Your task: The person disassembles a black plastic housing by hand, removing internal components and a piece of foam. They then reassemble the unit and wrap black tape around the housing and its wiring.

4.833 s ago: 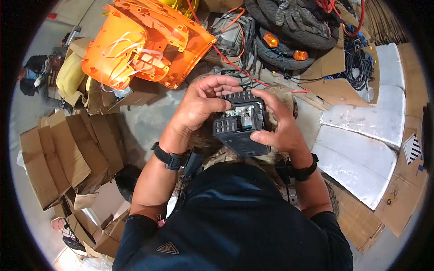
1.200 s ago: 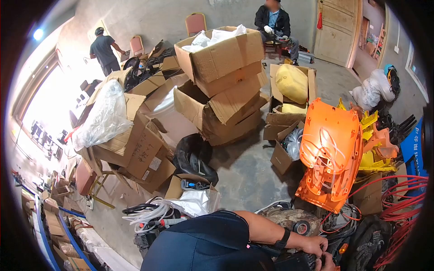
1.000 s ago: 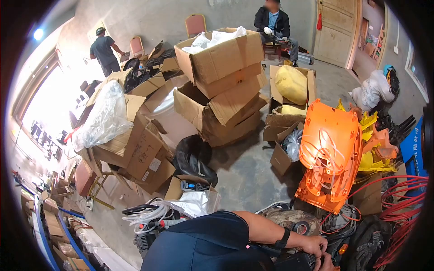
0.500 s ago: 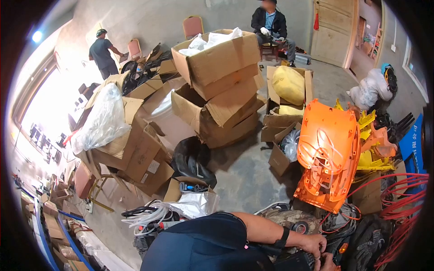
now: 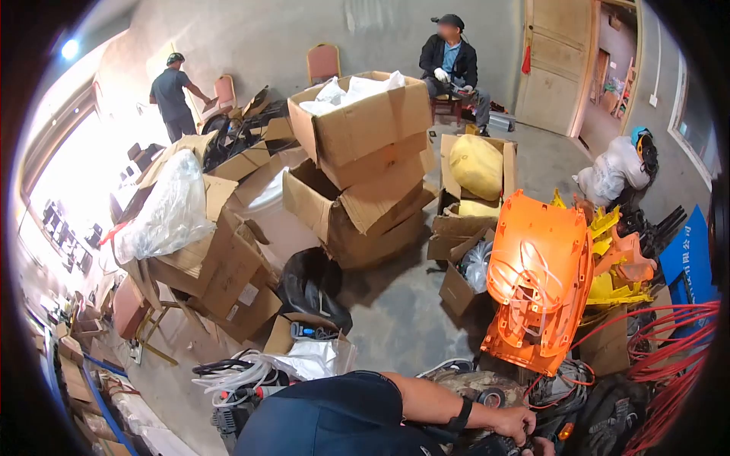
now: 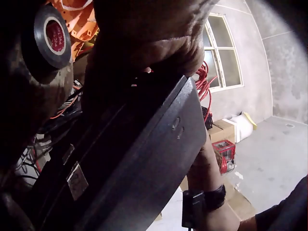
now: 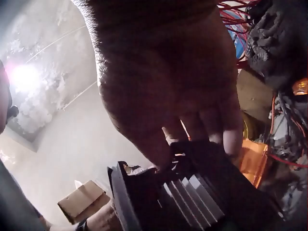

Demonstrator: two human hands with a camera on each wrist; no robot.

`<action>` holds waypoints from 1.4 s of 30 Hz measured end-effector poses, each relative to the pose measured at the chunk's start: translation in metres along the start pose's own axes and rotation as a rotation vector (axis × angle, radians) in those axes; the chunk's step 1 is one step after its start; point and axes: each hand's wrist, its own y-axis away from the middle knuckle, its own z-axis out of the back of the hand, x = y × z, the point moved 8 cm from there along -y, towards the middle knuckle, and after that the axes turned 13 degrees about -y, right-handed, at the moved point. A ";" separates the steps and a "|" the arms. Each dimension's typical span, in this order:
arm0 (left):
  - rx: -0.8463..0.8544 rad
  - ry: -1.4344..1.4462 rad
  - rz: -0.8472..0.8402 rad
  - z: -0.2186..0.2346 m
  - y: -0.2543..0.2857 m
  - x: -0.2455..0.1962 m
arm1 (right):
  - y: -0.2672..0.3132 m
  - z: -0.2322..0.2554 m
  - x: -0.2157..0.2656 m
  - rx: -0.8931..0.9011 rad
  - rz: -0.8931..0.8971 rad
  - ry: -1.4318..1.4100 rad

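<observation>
Head view has swung up from the lap to the room; both the left hand (image 5: 515,422) and right hand (image 7: 168,96) still grip the black finned housing (image 7: 192,197), low beside the orange shell (image 5: 536,281), so handling continues unwatched.

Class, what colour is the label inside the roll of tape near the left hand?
Red, on the black roll of tape; the left wrist view shows it best.

No lettering anywhere is clear enough to read.

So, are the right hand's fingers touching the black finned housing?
Touching. The right wrist view shows the right hand with its fingers lying on the black finned housing.
</observation>
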 end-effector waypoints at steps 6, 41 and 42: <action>-0.029 -0.153 -0.104 0.010 0.026 -0.040 | 0.044 0.017 -0.010 -0.341 -0.067 -0.182; 0.046 0.093 0.286 0.015 0.059 -0.073 | 0.074 -0.026 -0.032 -0.479 0.207 -0.226; 0.042 0.094 0.288 0.015 0.059 -0.075 | 0.074 -0.026 -0.033 -0.466 0.187 -0.257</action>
